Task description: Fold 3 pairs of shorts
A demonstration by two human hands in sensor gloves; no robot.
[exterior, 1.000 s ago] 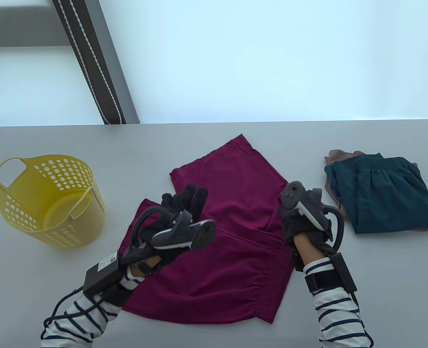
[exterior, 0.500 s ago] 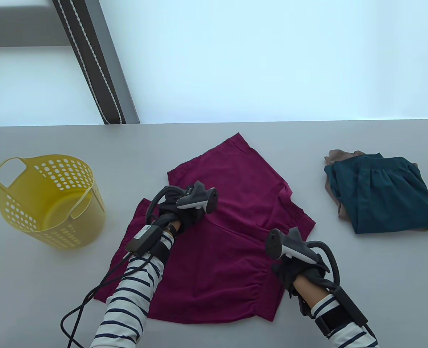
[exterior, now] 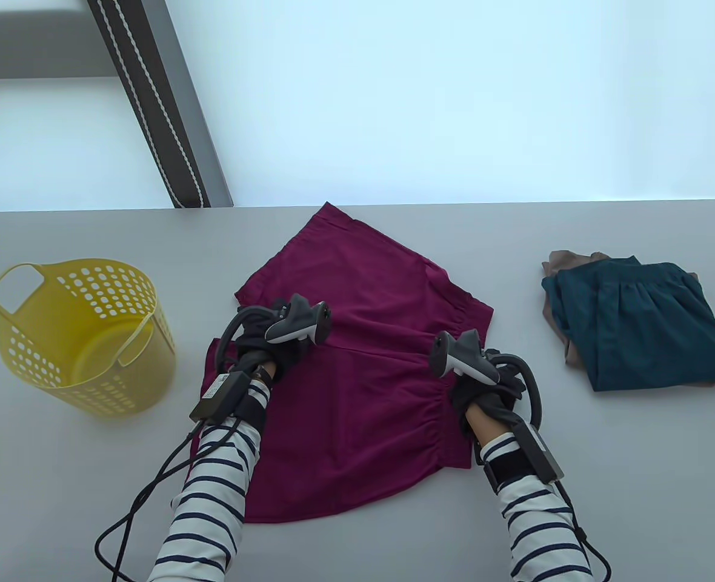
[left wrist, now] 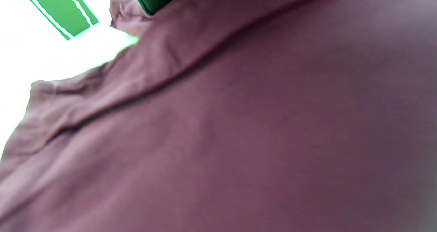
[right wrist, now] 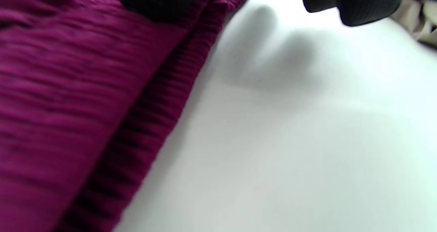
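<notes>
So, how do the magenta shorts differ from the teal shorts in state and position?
The magenta shorts lie spread out near the table's middle; the teal shorts are folded compactly at the right. Both hands, left hand and right hand, are on the magenta shorts; none touches the teal shorts. The teal shorts rest on a tan garment; the magenta shorts lie directly on the table.

Grey table [exterior: 60,485] under bright bluish light; dark slanted post [exterior: 151,103] with white cords behind.
</notes>
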